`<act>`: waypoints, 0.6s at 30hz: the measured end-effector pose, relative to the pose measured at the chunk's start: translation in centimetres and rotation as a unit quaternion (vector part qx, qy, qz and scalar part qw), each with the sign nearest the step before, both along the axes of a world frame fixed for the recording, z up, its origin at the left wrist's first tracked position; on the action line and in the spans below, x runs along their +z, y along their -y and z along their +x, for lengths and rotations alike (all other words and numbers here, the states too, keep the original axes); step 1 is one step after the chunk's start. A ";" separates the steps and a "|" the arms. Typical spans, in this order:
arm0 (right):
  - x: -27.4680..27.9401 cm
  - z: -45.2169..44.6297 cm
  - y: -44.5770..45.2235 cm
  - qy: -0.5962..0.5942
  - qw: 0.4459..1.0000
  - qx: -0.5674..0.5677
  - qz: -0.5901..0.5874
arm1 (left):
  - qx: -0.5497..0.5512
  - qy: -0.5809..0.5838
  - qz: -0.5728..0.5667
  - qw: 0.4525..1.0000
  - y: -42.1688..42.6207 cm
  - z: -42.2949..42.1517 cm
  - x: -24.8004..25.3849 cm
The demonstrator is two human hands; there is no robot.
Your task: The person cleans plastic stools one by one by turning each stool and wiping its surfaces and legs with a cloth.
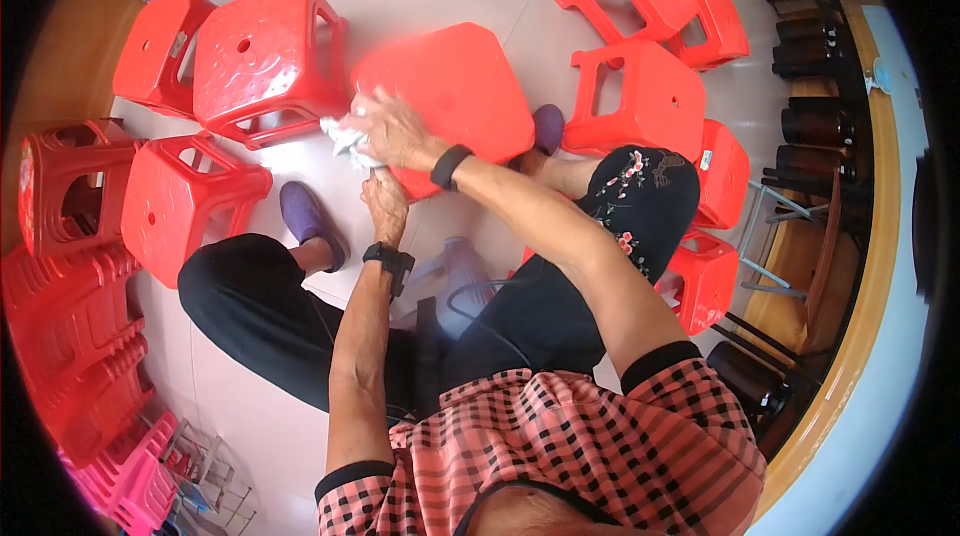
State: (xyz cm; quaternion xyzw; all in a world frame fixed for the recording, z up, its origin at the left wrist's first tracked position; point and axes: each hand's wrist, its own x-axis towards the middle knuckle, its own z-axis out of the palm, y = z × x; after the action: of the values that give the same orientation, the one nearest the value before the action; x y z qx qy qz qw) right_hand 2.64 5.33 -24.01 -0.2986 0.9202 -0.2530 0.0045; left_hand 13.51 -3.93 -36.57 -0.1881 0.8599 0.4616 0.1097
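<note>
A red plastic stool is held up between my knees, its top tilted and partly blurred by motion. My right hand reaches across to the stool's left edge. It presses a crumpled white cloth there, with the fingers partly smeared by motion. Just below, my left hand is closed at the near left edge of the same stool, close to the cloth. The stool's underside and legs are mostly hidden from view.
Several red stools lie on their sides or stand at left and right. Stacked red stools and a pink stool line the left side. Dark brown jars stand along the right. A greyish plastic object is between my legs.
</note>
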 end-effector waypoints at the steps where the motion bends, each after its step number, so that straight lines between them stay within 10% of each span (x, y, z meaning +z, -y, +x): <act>1: -0.7 -0.9 -0.3 -0.012 0.999 -0.020 -0.021 | 0.024 -0.017 0.010 1.000 -0.3 0.0 0.5; 18: -0.1 0.8 -16.9 -0.022 0.925 -0.371 0.080 | 0.102 -0.121 0.115 0.981 -1.6 -0.4 4.3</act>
State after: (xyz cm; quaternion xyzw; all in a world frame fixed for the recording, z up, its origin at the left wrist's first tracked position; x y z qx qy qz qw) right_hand 3.47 22.24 -24.13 0.0600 0.9822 -0.1558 -0.0857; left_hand 13.08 -2.34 -32.26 -0.2036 0.7841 0.5859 -0.0216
